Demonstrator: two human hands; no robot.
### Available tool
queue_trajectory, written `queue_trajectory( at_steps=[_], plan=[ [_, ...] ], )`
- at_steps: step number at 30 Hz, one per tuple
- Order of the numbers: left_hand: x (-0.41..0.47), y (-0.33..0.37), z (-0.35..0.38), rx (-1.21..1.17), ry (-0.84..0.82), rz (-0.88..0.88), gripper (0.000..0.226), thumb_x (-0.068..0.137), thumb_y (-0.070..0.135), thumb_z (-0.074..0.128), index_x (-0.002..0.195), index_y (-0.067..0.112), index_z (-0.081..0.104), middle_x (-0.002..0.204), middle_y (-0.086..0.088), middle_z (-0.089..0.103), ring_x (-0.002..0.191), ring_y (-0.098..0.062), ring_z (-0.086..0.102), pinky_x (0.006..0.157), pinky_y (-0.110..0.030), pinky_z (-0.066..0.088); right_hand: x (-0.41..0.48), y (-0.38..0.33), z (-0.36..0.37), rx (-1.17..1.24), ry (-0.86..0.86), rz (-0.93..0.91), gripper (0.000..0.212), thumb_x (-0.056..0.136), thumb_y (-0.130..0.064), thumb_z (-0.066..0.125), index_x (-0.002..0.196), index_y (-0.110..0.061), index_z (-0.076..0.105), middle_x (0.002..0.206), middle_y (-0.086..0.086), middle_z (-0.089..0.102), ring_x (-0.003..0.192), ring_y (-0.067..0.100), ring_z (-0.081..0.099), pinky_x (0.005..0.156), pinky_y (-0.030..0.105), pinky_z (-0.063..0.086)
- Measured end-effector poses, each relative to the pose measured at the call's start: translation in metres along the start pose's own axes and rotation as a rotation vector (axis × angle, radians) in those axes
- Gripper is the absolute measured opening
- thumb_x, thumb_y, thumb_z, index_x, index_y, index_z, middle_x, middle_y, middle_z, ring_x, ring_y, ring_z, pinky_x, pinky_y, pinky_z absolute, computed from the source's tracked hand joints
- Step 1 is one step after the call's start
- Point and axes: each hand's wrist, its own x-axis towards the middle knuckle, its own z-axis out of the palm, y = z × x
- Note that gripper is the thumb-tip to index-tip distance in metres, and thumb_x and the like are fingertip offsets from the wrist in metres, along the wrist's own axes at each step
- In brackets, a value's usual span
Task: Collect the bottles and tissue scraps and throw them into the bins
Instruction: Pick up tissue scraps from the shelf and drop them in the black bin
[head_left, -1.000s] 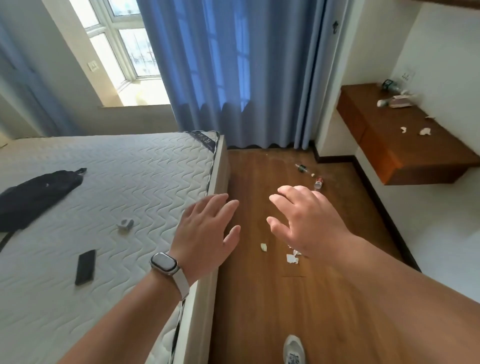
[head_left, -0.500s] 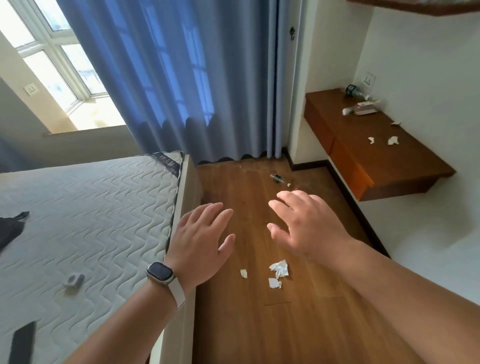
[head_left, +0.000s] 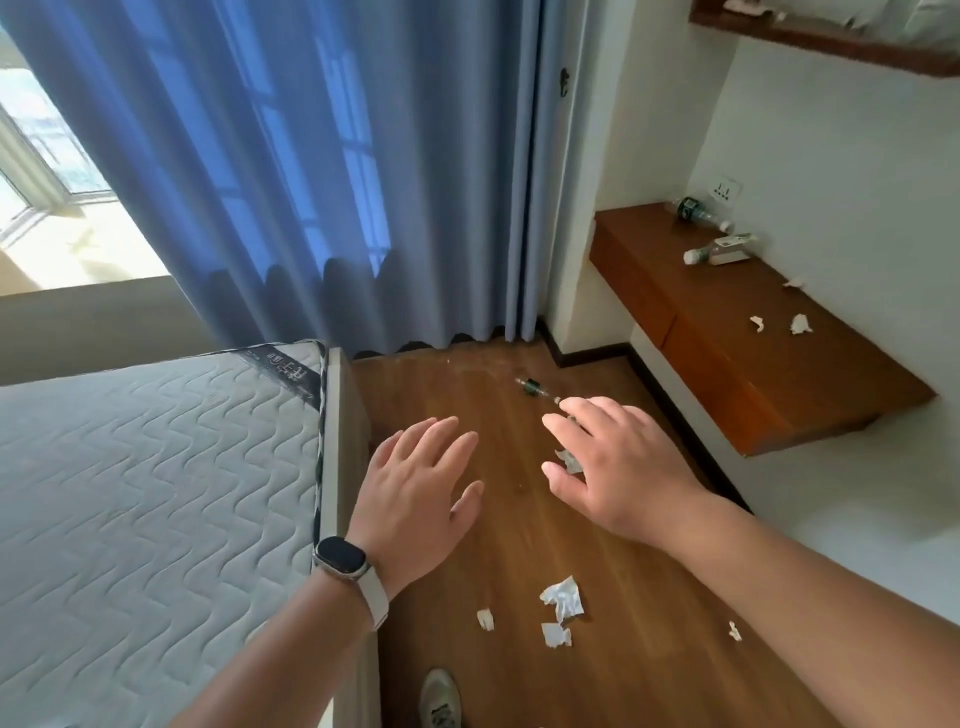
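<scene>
My left hand (head_left: 415, 488), with a watch on the wrist, and my right hand (head_left: 618, 467) are both held out over the wooden floor, fingers spread, holding nothing. White tissue scraps (head_left: 561, 603) lie on the floor below the hands, a small one (head_left: 485, 619) beside them, another (head_left: 569, 460) under my right thumb. A small bottle (head_left: 532, 387) lies on the floor just beyond my right fingertips. On the wooden wall desk (head_left: 727, 353) lie two bottles (head_left: 698, 213) (head_left: 719, 252) and more tissue scraps (head_left: 800, 323).
A bare quilted mattress (head_left: 156, 493) with its bed frame borders the floor strip on the left. Blue curtains (head_left: 322, 171) hang at the far end. My shoe (head_left: 440, 699) shows at the bottom edge. A wooden shelf (head_left: 831, 36) is mounted high on the right wall. No bin is in view.
The view has swung right and moved forward: the bed slid left, the desk came closer, the floor scraps dropped lower in the frame. Both hands stay spread and empty.
</scene>
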Motion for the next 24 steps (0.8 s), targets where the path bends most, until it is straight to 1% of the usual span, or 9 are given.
queue_trajectory(
  at_steps=[5,8,15,24],
  plan=[
    [0.048,-0.083,-0.002,0.007,0.002,0.056,0.045,0.090,0.046,0.049,0.128,0.023,0.055,0.135,0.000,0.056,0.128,-0.025,0.049,0.104,-0.046,0.043,0.078,-0.025,0.006,-0.049,-0.018,0.005,0.051,0.092,-0.052,0.041,0.128,-0.019,0.057,0.130,0.006,0.058,0.120,0.024,0.053,0.096,0.042,0.046],
    [0.075,-0.115,0.000,0.010,-0.010,0.075,0.044,0.091,0.045,0.050,0.130,0.024,0.054,0.137,0.000,0.055,0.129,-0.025,0.048,0.105,-0.047,0.041,0.109,-0.031,0.009,-0.057,-0.015,0.032,0.051,0.092,-0.052,0.042,0.127,-0.018,0.058,0.129,0.007,0.059,0.118,0.025,0.054,0.095,0.042,0.047],
    [0.130,-0.145,0.008,-0.030,-0.016,0.118,0.047,0.093,0.049,0.046,0.131,0.024,0.055,0.137,0.001,0.055,0.130,-0.025,0.047,0.106,-0.047,0.041,0.162,-0.020,0.009,-0.043,-0.001,0.095,0.051,0.093,-0.052,0.041,0.128,-0.019,0.057,0.130,0.005,0.058,0.120,0.024,0.053,0.096,0.041,0.047],
    [0.215,-0.162,0.036,-0.026,-0.016,0.133,0.046,0.092,0.049,0.048,0.129,0.023,0.057,0.134,0.000,0.057,0.127,-0.026,0.050,0.104,-0.047,0.041,0.232,0.028,0.039,-0.019,0.000,0.118,0.050,0.093,-0.052,0.042,0.126,-0.019,0.059,0.127,0.006,0.060,0.118,0.024,0.054,0.094,0.041,0.047]
  ],
)
